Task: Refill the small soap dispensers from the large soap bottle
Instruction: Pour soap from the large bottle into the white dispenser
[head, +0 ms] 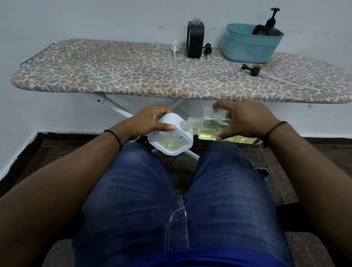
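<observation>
Left hand (149, 120): fingers curled over the top of the white soap dispenser (169, 137), thumb pressed along its near side. Holding it firmly, tilted, above the knees.

Right hand (245, 120): fingers spread wide around the clear soap bottle (212, 124), tips on the far edge, thumb under the near corner. Bottle lies almost horizontal, threaded neck pointing left, mouth touching or just at the dispenser's clear neck. Cannot tell if liquid is flowing.

Handling, my read: both are smooth, rigid plastic and likely slick if soap drips on them. The bottle looks roughly half full of yellow-green liquid, so moderate weight that shifts with tilt. Best grip is across the flat sides near mid-body, not the neck. The dispenser is light; hold it by the white shell.

Both items sit in front of the ironing board (125, 74), over the lap, not on it.

On the board: 1 black dispenser (195, 40) with pump off, white pump (175, 48), 2 black pumps (207, 48) and (251, 69), teal basket (250, 46) holding another black pump bottle (269, 27).
</observation>
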